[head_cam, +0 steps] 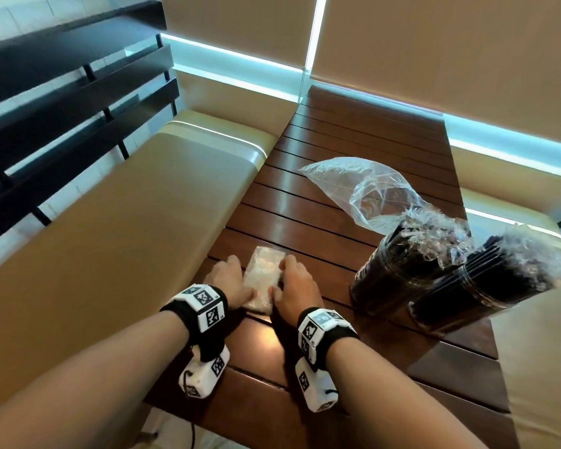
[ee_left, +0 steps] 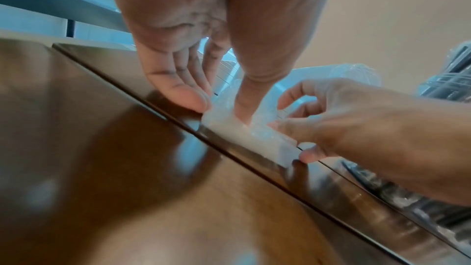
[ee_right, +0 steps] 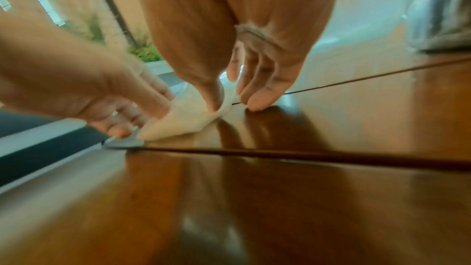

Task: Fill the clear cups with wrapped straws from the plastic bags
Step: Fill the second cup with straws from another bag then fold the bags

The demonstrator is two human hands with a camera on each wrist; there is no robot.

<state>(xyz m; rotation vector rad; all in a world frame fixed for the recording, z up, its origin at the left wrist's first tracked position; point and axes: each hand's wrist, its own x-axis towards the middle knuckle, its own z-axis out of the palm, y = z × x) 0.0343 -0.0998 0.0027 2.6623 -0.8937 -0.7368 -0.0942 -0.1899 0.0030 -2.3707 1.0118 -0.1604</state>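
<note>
A small clear plastic bag (head_cam: 264, 277), folded flat, lies on the wooden slat table (head_cam: 337, 134) near its front left edge. My left hand (head_cam: 230, 280) and right hand (head_cam: 297, 286) flank it. In the left wrist view the left hand (ee_left: 219, 111) has its thumb pressed on the bag (ee_left: 254, 134) and straight fingers at its edge. My right hand (ee_right: 237, 105) does the same on the bag (ee_right: 188, 118) from the other side. Two clear cups (head_cam: 399, 273) (head_cam: 476, 286) packed with black wrapped straws stand at the right.
An empty crumpled clear bag (head_cam: 363, 186) lies mid-table behind the cups. A beige padded bench (head_cam: 127, 222) runs along the table's left side, and another one lies on the right. Dark rails stand beyond the left bench.
</note>
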